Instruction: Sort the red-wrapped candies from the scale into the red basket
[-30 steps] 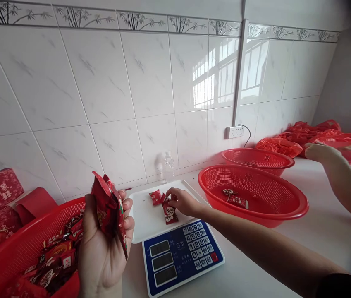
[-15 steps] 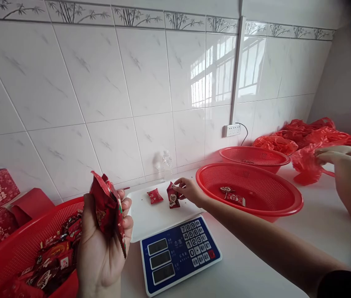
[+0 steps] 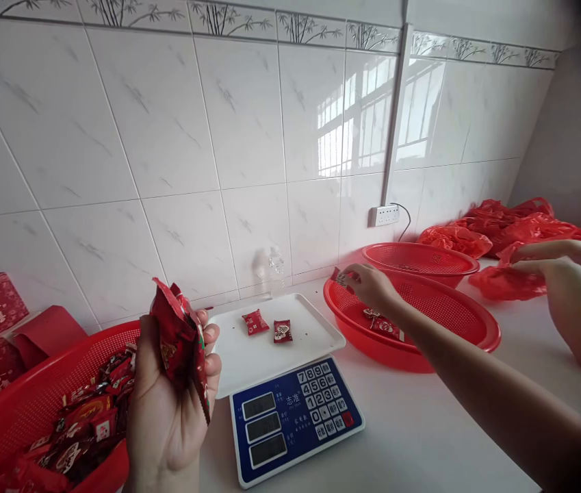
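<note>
Small dark-red printed packet [image 3: 340, 276] pinched in right hand [image 3: 372, 287], above left rim of oval red plastic basket [image 3: 356, 344]. Left hand [image 3: 170, 418] curled round glossy red foil packets [image 3: 174, 342]. Between hands: white plastic scale tray [image 3: 249, 363], two small red wrapped pieces [image 3: 282, 331] lying apart on it. Blue-faced keypad panel [image 3: 295, 421] in front. Far right: co-worker's hands [image 3: 541, 259] at thin red plastic bag [image 3: 506, 283].

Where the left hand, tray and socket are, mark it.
Left hand [image 3: 164, 412]: head view, on the palm.
Tray [image 3: 258, 357]: head view, on a bare part near its middle.
Socket [image 3: 385, 216]: head view, on the middle of its faceplate.
</note>
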`<state>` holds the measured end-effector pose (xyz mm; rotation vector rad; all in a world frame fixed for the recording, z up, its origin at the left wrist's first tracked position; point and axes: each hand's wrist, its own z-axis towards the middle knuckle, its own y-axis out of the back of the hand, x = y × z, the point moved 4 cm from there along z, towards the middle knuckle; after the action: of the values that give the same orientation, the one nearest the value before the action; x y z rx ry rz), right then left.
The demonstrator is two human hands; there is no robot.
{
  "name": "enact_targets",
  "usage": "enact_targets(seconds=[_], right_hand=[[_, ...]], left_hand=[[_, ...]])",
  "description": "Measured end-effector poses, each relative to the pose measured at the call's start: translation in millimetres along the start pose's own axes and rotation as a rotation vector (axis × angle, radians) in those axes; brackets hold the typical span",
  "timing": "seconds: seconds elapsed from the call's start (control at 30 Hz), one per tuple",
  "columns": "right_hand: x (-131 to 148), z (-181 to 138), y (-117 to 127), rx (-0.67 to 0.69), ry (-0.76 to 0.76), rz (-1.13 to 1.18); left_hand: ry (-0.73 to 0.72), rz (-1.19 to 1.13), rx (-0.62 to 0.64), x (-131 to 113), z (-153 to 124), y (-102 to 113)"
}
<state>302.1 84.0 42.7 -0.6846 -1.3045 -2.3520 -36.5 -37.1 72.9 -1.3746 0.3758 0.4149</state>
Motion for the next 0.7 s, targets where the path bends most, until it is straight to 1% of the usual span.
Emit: enact_targets(seconds=[0.07, 0.1, 0.17, 0.23, 0.37, 0.47, 0.53, 0.6, 0.7], right_hand=[[-12, 1, 11, -0.039, -0.023, -0.095], [-15, 1, 13, -0.043, -0.024, -0.142], [-14, -3, 8, -0.012, 0.029, -0.218], [-3, -10, -8, 0.074, 0.140, -0.228], [37, -34, -53, 0.338, 0.358, -0.081], [67, -53, -81, 0.541, 0.510, -0.001], [80, -62, -94, 0.643, 0.579, 0.016], [86, -67, -103, 0.700, 0.602, -0.016], [91, -67, -109, 0.690, 0.632, -0.087]], left_hand=[[-0.010, 0.009, 0.008, 2, 0, -2], [-0.009, 0.017, 0.017, 2, 0, -3], [0.000, 0.037, 0.030, 4, 0, -3], [0.009, 0.052, 0.016, 4, -1, -2], [0.024, 0.049, -0.017, 5, -2, -4], [-0.004, 0.025, -0.079, 5, -3, -8], [-0.022, 0.014, -0.119, 4, -4, -9], [-0.023, 0.014, -0.135, 5, -4, -10], [-0.010, 0.033, -0.129, 5, -3, -7]])
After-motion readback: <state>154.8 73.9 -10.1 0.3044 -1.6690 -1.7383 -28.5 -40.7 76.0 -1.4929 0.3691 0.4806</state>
